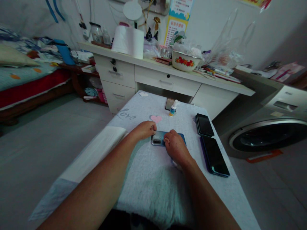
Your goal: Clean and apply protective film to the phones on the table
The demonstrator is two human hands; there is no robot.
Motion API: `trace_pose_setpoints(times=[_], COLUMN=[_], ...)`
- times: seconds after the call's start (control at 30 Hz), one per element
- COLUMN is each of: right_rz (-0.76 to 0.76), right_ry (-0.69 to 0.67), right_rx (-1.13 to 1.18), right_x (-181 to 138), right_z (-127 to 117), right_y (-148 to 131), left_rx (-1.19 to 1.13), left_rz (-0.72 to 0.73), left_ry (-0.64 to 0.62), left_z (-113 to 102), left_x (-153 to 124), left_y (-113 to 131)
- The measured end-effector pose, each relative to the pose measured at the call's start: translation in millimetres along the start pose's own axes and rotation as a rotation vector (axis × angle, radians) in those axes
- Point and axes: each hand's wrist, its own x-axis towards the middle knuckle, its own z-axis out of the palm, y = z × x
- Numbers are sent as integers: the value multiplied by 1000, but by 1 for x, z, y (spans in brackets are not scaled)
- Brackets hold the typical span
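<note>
2 bare hands are placed on 1 phone (161,134), which we find lying back side up near the middle of the cloth-covered table (141,172). We note the left hand (145,130) at the phone's left end, near the camera block (157,141), its thumb and fingertips drawn together at the far corner; whether they grip the edge, we cannot tell. We record the right hand (177,146) over the right half, fingers curled down towards the blue back; something small and pale shows at the fingertips, too indistinct for us to identify. The hands are apart, with a strip of the phone visible between them.

Beyond the phone we observe 1 small bottle (172,109), white-topped and upright, partly covering a flat rectangular object (169,103). To the right we count 2 dark-screened devices, the farther device (204,124) and the nearer device (214,156), face up, end to end. Further back we see a desk (168,83) bearing a white paper roll (128,41) and 1 patterned bowl (184,62).
</note>
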Motion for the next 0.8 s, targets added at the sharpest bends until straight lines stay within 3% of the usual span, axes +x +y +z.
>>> trace_pose_setpoints(times=[0.3, 0.8], right_rz=[-57, 114], right_ry=[-3, -14], right_rx=[-7, -89], right_x=[0, -6], right_z=[4, -13], right_y=[-4, 18], left_rx=[-43, -20], left_rz=[-14, 8], left_ry=[-8, -10], left_z=[1, 2], left_x=[0, 2], left_y=[-1, -6])
